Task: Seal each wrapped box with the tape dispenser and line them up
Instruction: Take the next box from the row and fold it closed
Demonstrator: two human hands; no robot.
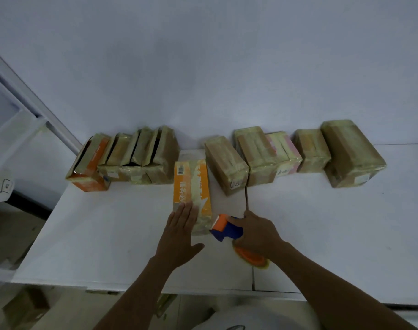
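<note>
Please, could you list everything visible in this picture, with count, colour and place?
orange box: one, orange and white, table centre, nearer than the row
left boxes: about four, brown, one orange, back left, packed close
right boxes: five, brown, one pinkish, back right, side by side
tape dispenser: one, blue and orange, beside the orange box's near end
table: one, white, under everything
wall: one, pale, behind the row
left hand: flat on the orange box's near end
right hand: grips the tape dispenser
</note>
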